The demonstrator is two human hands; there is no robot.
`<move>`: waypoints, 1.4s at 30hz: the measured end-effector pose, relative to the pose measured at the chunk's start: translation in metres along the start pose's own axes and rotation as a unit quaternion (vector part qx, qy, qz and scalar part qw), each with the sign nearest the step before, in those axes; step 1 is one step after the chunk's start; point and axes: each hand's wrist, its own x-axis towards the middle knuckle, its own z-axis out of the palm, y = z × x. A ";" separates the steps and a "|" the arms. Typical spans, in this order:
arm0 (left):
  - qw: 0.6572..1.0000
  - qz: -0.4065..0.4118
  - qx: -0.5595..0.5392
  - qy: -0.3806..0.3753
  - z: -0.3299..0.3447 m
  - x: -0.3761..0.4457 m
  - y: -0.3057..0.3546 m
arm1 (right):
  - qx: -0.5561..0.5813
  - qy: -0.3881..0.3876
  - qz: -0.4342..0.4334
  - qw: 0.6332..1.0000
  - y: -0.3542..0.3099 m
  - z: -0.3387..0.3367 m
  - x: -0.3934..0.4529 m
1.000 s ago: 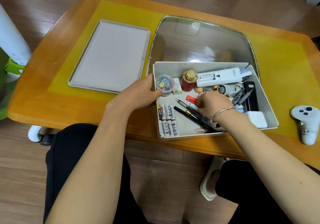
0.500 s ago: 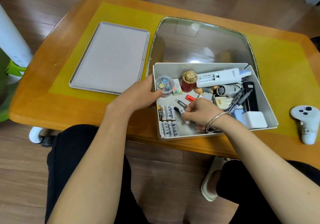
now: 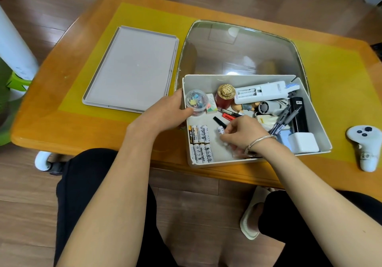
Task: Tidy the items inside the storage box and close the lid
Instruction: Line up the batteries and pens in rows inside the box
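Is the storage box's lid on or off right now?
Off. The lid lies flat on the table, left of the open storage box.

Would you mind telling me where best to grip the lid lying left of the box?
Probably the lid's near short edge, from the person's side. It lies flat, rim up, apart from the box; that raised rim gives fingers a lip, and the left hand is closest.

Box (image 3: 316,120) right half crammed; bare floor between batteries (image 3: 199,142) and right hand (image 3: 241,131); lid (image 3: 132,70) well left.
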 end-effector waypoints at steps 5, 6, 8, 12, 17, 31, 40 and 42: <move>1.000 0.001 -0.011 0.002 0.000 0.000 0.001 | -0.039 -0.138 0.005 0.990 -0.004 0.001 0.001; 1.000 0.001 -0.009 0.002 0.000 0.000 0.001 | -0.044 -0.145 0.002 0.988 -0.004 0.001 0.001; 1.000 -0.001 -0.009 0.001 0.000 0.000 0.000 | -0.044 -0.153 -0.011 0.987 -0.002 0.000 0.001; 1.000 0.001 -0.004 0.000 0.000 0.000 0.001 | -0.047 -0.166 -0.053 0.984 0.000 -0.002 0.000; 1.000 -0.001 0.001 -0.001 0.000 0.000 0.000 | -0.051 -0.073 -0.080 0.993 0.005 -0.017 -0.003; 1.000 -0.005 0.002 -0.001 0.000 0.000 0.002 | -0.176 0.000 -0.023 0.984 0.035 -0.056 -0.002; 1.000 -0.005 -0.002 -0.002 -0.001 -0.001 0.003 | -0.355 -0.018 -0.048 0.933 0.026 -0.034 0.006; 1.000 -0.006 -0.004 -0.004 0.000 -0.001 0.003 | -0.382 -0.007 -0.057 0.922 0.024 -0.032 0.009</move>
